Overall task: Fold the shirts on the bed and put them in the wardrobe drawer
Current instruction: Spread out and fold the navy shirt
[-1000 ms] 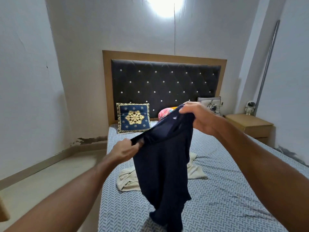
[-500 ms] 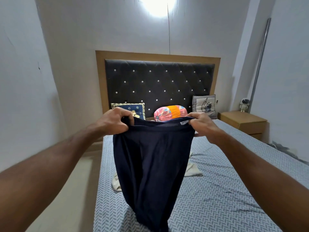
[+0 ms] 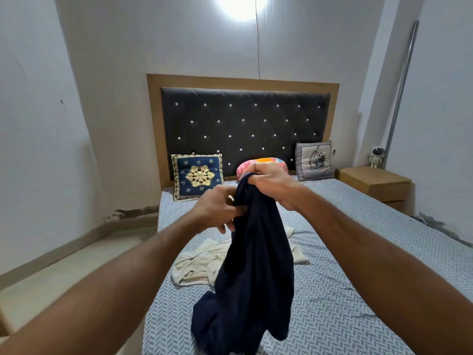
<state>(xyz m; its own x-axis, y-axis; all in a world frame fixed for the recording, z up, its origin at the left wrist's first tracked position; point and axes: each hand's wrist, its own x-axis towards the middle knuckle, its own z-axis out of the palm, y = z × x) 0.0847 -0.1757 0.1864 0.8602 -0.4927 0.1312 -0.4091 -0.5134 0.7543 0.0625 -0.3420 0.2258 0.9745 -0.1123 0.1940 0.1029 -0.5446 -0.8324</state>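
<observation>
A dark navy shirt (image 3: pixel 253 272) hangs bunched above the bed (image 3: pixel 345 290), its lower end touching the sheet. My right hand (image 3: pixel 268 183) grips its top edge in a fist. Just below and to the left, my left hand (image 3: pixel 217 208) pinches the fabric with curled fingers. Behind the hanging shirt, a crumpled cream shirt (image 3: pixel 197 265) lies on the bed, partly hidden. No wardrobe or drawer is in view.
A blue patterned cushion (image 3: pixel 197 175), a colourful bolster (image 3: pixel 258 165) and a grey cushion (image 3: pixel 314 160) lean on the padded headboard (image 3: pixel 243 121). A wooden nightstand (image 3: pixel 376 183) with a small astronaut figure (image 3: pixel 376 156) stands at the right. Floor runs along the bed's left side.
The shirt was held spread wide between both hands; now my hands have come together and the shirt hangs gathered into a narrow bunch, its end reaching the bed.
</observation>
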